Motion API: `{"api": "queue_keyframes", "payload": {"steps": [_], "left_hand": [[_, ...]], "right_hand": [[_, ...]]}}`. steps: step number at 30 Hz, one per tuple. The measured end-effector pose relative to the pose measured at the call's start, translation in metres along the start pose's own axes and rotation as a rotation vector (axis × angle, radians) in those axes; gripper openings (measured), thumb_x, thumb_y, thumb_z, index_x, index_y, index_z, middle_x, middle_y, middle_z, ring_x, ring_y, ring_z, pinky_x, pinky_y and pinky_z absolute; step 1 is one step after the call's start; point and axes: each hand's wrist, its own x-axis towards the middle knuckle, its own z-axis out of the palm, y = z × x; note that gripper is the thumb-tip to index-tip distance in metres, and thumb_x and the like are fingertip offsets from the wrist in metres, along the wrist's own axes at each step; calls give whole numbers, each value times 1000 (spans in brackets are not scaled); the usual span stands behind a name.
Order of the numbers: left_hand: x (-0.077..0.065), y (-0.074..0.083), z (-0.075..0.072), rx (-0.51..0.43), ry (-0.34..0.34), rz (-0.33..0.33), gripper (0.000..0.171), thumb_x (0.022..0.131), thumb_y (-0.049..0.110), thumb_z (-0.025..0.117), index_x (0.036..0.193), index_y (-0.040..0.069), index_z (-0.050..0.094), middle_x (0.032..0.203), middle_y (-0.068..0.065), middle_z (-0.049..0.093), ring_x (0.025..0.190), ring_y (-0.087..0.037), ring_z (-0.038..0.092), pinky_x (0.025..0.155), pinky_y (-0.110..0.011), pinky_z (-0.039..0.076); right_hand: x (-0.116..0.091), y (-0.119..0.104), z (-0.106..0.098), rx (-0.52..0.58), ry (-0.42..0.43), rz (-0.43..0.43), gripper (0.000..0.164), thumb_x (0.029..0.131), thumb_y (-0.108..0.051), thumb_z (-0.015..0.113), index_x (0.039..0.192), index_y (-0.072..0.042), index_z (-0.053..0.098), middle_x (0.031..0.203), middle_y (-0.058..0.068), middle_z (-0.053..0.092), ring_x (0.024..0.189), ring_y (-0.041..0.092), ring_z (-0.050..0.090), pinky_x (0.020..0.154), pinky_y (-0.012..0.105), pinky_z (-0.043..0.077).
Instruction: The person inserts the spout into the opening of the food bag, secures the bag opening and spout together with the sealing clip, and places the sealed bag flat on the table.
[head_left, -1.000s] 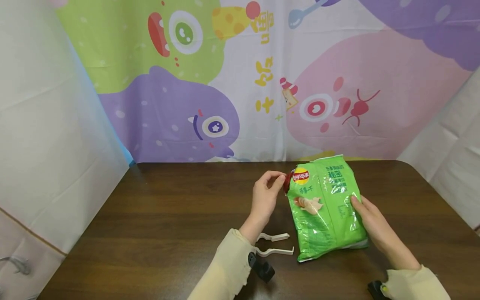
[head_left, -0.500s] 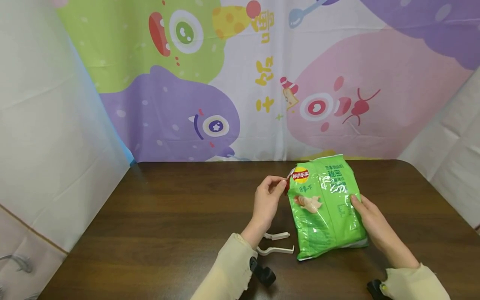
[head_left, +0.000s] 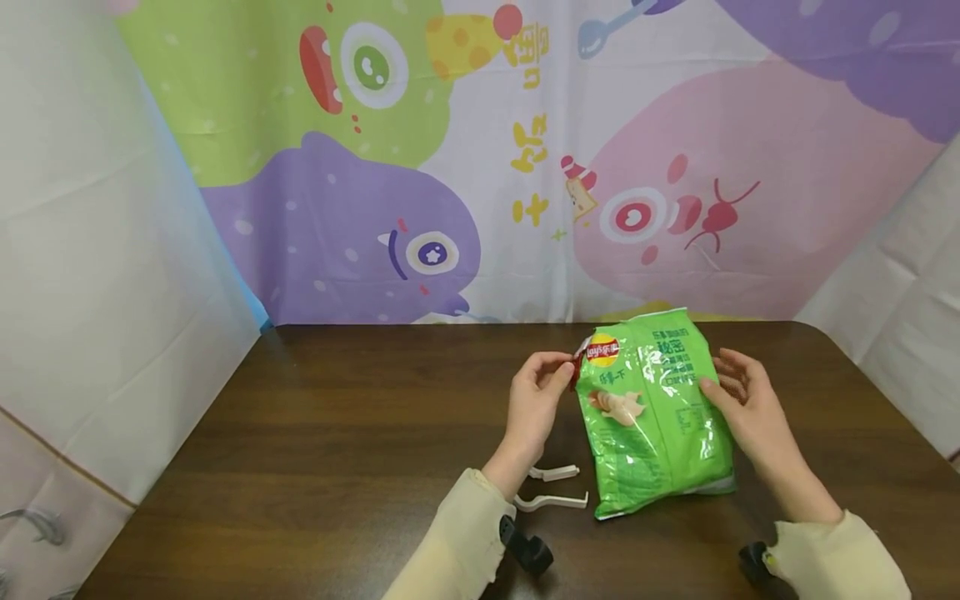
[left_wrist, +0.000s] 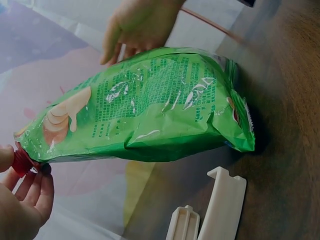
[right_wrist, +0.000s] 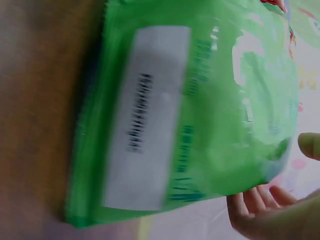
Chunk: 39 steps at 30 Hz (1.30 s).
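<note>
A green chip bag point(head_left: 652, 450) stands on the dark table with its printed back toward me. At its upper left corner, my left hand point(head_left: 531, 408) pinches the red end of the bag point(left_wrist: 22, 161) between thumb and fingers. My right hand point(head_left: 757, 417) is at the bag's right edge, thumb over the near side and fingers spread behind the edge, not gripping. In the right wrist view, the right-hand fingers lie just under the bag's edge and the thumb stands apart. A white bag clip point(head_left: 555, 501) lies spread on the table, partly hidden behind my left wrist.
The brown wooden table point(head_left: 337, 442) reaches back to a cartoon-printed curtain point(head_left: 525, 275). Pale fabric walls point(head_left: 112, 250) stand on both sides. Black wrist mounts point(head_left: 527, 546) sit at both sleeves.
My right hand has loosened from the bag's right edge and moved up along it, fingers spreading. The left hand keeps its pinch at the red corner, and the bag has hardly moved.
</note>
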Motion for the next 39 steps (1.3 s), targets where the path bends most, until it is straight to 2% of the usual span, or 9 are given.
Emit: {"api": "queue_keyframes", "payload": {"steps": [3, 5, 7, 10, 14, 18, 27, 36, 39], "left_hand": [[0, 0, 0, 9, 6, 14, 19, 86, 8, 60, 103, -1, 58, 97, -12, 61, 79, -8, 57, 76, -28, 48], [0, -1, 1, 8, 8, 21, 21, 87, 9, 60, 105, -2, 57, 98, -13, 61, 80, -9, 57, 74, -23, 47], [1, -1, 1, 7, 4, 26, 23, 87, 9, 60, 107, -2, 55, 100, -13, 61, 81, -9, 57, 75, -22, 47], [1, -1, 0, -2, 4, 13, 23, 86, 9, 60, 106, -2, 56, 99, -13, 61, 81, -9, 58, 75, -24, 48], [0, 1, 0, -7, 1, -11, 19, 85, 9, 62, 102, 1, 59, 96, -10, 62, 80, -10, 59, 76, -28, 49], [-1, 2, 1, 3, -9, -14, 18, 86, 10, 62, 102, 2, 59, 96, -8, 62, 79, -10, 59, 77, -31, 50], [1, 3, 1, -3, -24, 19, 18, 85, 8, 62, 101, -1, 59, 95, -11, 62, 77, -7, 59, 72, -23, 48], [1, 8, 3, -27, -52, 29, 20, 86, 7, 61, 103, -3, 58, 98, -14, 63, 79, -7, 59, 78, -33, 49], [1, 8, 3, -38, -65, 26, 20, 86, 8, 60, 103, -3, 58, 100, -15, 62, 79, -7, 59, 78, -31, 49]], "right_hand": [[4, -8, -1, -85, 56, -65, 56, 92, -21, 52, 136, 4, 29, 131, 24, 34, 104, 10, 44, 77, 6, 34], [8, -15, -2, -149, 80, -106, 53, 91, -20, 54, 135, 2, 34, 130, 24, 35, 108, 27, 42, 83, 17, 35], [12, -21, -2, -197, 95, -156, 51, 89, -19, 56, 133, 1, 38, 128, 24, 37, 110, 36, 38, 86, 28, 33], [19, -30, 0, -235, 88, -244, 46, 87, -15, 60, 128, 1, 45, 125, 22, 43, 111, 37, 37, 85, 37, 30], [28, -41, 4, -260, 32, -329, 39, 87, -15, 60, 122, -2, 51, 121, 17, 49, 107, 32, 44, 84, 37, 33], [35, -48, 7, -274, -37, -333, 35, 89, -19, 58, 120, -4, 53, 119, 15, 53, 108, 32, 48, 84, 46, 37], [48, -62, 19, -371, -175, -382, 41, 88, -28, 59, 121, -5, 54, 121, 14, 53, 116, 33, 45, 92, 53, 35], [62, -68, 27, -459, -280, -433, 48, 85, -36, 62, 121, -5, 56, 117, 11, 58, 110, 29, 48, 92, 48, 36], [65, -69, 29, -482, -307, -443, 49, 85, -38, 62, 120, -5, 57, 115, 11, 59, 108, 28, 48, 91, 48, 36]]}}
